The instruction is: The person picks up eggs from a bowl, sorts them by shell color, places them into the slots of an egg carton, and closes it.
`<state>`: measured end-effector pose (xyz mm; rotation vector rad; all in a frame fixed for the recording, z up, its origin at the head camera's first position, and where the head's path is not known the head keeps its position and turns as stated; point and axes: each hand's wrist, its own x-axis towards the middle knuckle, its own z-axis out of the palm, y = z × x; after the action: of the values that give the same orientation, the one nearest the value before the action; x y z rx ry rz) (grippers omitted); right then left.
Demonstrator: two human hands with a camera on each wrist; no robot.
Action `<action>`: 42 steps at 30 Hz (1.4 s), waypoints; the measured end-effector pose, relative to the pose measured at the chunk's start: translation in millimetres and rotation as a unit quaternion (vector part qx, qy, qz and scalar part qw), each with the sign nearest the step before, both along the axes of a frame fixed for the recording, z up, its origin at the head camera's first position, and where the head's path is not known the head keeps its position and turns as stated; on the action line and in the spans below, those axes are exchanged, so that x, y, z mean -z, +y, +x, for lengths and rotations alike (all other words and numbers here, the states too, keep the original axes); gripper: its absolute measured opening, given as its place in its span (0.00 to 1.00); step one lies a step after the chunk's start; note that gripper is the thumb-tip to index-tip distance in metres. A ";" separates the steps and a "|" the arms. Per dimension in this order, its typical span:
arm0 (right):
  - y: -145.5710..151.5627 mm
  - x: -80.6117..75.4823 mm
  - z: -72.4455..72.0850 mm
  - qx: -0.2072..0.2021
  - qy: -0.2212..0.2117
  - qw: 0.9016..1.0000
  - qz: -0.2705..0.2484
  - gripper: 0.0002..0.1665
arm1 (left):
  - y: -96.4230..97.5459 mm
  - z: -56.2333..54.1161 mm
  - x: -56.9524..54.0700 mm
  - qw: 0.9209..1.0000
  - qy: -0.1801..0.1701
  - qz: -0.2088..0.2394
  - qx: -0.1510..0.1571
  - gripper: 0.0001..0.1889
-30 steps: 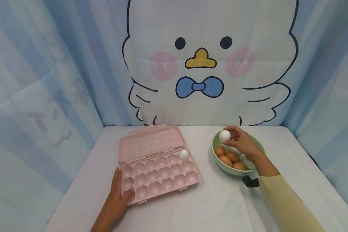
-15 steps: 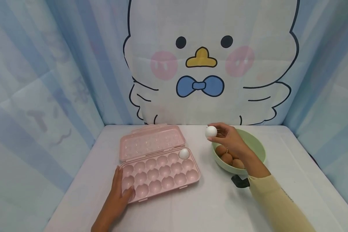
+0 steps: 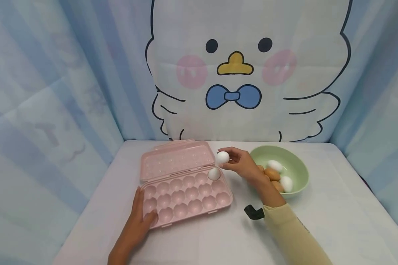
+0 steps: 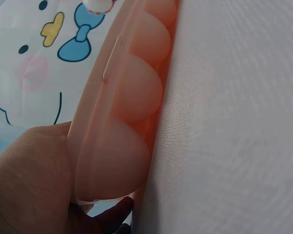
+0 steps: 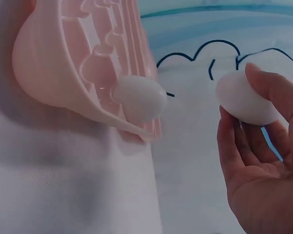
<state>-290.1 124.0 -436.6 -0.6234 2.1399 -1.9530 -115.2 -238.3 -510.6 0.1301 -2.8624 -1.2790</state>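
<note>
My left hand (image 3: 136, 225) holds the near left corner of a pink plastic egg box (image 3: 199, 215), thumb over its rim and fingers along its side. Rows of round cups fill the box, and its lid (image 3: 177, 160) lies back, away from me. One white egg (image 3: 213, 174) sits in the far right corner cup. Above and just behind that cup, a second white egg (image 5: 246, 97) is pinched between the thumb and fingertips of my right hand (image 3: 244, 166). In the right wrist view a gap separates the two eggs.
A light green bowl (image 3: 296, 167) with brown eggs (image 3: 272, 174) and white eggs (image 3: 286, 183) stands to the right, partly behind my right forearm. A black wrist mount (image 3: 253, 212) hangs under that wrist. Behind the white table (image 3: 199, 246) hangs a curtain (image 3: 232, 121) with a cartoon bird.
My right hand has carried the white egg left, out from over the bowl to the far right corner of the egg box. The left hand keeps its hold on the box.
</note>
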 end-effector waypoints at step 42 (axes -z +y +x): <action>-59.8 47.9 -14.0 -0.052 0.075 0.988 0.122 0.27 | 2.8 -1.7 0.0 1.000 -0.009 -0.024 -0.014 0.47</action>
<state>-304.1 64.2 -484.5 -0.8391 2.3329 -1.6046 -116.9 -235.4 -510.6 0.1833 -2.8929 -1.2100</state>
